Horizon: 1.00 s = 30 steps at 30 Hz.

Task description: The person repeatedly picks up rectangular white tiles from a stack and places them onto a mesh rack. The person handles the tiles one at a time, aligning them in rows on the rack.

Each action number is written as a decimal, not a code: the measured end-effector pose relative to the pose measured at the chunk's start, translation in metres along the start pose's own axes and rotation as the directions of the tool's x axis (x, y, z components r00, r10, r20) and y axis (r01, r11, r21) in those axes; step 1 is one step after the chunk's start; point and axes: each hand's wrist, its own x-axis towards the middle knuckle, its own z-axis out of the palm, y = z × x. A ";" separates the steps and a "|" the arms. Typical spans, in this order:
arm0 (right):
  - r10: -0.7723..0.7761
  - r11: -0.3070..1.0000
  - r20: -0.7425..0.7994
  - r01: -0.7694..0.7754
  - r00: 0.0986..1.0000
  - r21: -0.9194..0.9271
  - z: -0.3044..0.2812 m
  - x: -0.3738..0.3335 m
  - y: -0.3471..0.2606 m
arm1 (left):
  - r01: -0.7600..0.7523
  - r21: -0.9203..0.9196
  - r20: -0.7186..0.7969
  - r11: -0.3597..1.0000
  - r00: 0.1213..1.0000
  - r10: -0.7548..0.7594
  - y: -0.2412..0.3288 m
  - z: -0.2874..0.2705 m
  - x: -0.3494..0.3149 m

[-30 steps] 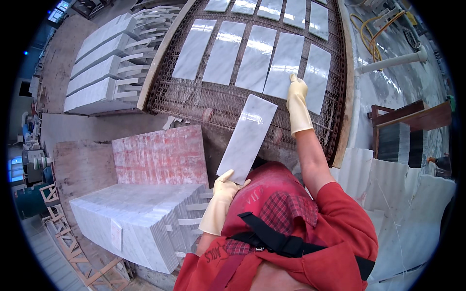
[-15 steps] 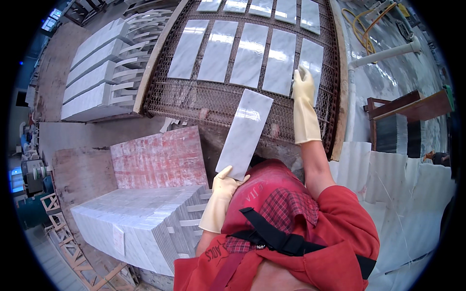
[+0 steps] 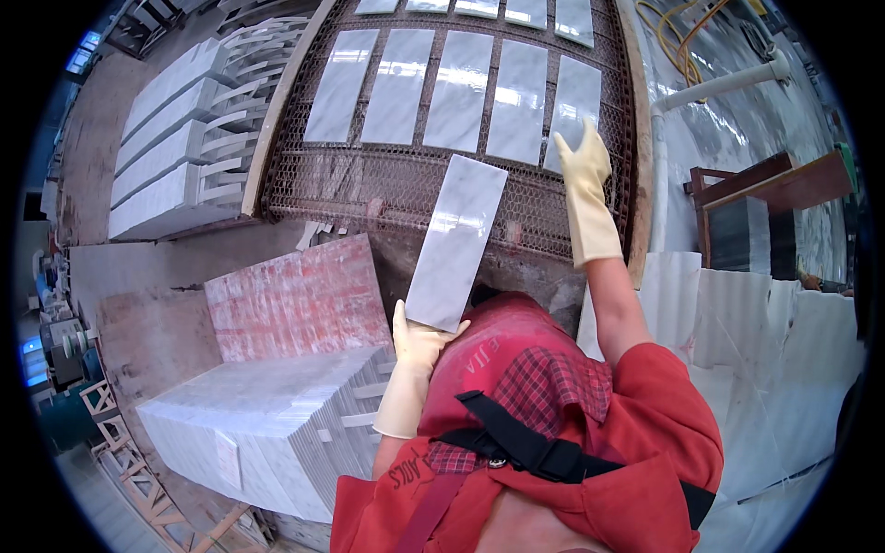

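Note:
My left hand (image 3: 424, 348), in a cream rubber glove, holds a white-grey marble tile (image 3: 456, 241) by its near end. Fingers show at both of its near corners, and the rest of the grip is hidden beneath. This tile slants away from me in front of the wire-mesh conveyor (image 3: 323, 184). My right hand (image 3: 585, 161), gloved likewise, is open with thumb and fingers spread. It is over the near end of the rightmost marble tile (image 3: 576, 97) of the nearest row; whether it touches cannot be told. Other glossy tiles (image 3: 456, 88) lie side by side on the mesh.
Beside my left arm stands a large stack of marble tiles (image 3: 267, 387), with a red-stained board (image 3: 295, 295) behind it. Bundled, strapped tiles (image 3: 171, 138) sit left of the conveyor. A wooden rail (image 3: 643, 184) and a white pipe (image 3: 719, 92) run along the right.
My right hand has spread its fingers from a more closed pose at the rightmost tile. My left hand has shifted its grip along the held tile's near end. The view has moved slightly.

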 end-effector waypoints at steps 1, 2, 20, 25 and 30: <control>0.021 0.999 0.025 -0.020 0.999 -0.034 0.006 0.012 0.000 | -0.007 0.013 -0.047 1.000 0.999 0.008 0.000 0.002 0.000; 0.045 0.997 0.050 -0.041 0.998 -0.070 0.012 0.024 0.000 | -0.013 0.028 -0.090 1.000 0.996 0.016 -0.001 0.007 0.001; 0.043 0.962 0.126 -0.007 0.991 -0.274 0.022 0.067 -0.012 | -0.075 0.007 -0.209 0.997 0.975 0.075 -0.007 0.032 0.009; 0.053 0.962 0.187 0.001 0.981 -0.275 0.022 0.074 -0.014 | -0.086 0.070 -0.215 0.994 0.971 0.100 -0.007 0.036 0.015; -0.048 0.969 0.147 0.082 0.988 -0.234 0.034 0.074 0.007 | -0.099 0.034 -0.184 0.994 0.977 0.104 -0.007 0.029 0.017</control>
